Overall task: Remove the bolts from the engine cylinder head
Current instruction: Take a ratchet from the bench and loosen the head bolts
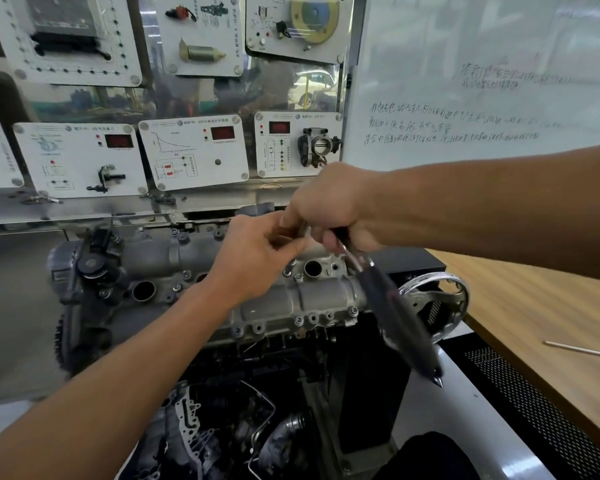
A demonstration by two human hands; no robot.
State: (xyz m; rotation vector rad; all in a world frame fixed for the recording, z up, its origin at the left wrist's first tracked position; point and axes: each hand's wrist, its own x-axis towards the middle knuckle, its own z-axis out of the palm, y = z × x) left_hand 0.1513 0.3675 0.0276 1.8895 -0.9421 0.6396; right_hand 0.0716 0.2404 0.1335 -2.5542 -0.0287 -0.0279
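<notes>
your right hand (329,209) grips the ratchet (390,306) over the head (312,299). your left hand (253,258) pinches the ratchet's upper end. bolts (353,310) sit along the head's near edge.

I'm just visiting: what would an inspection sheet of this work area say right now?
Surface: wooden table to the right of the engine.
Job's things: grey cylinder head, with bolts still in along its edge; wrench.
Clutter: thin metal rod on the table.
Hands: right hand grips the wrench; left hand pinches its top end.
Cables: thin metal tube below the head.
Surroundings: training panels, whiteboard, chrome handwheel.
</notes>
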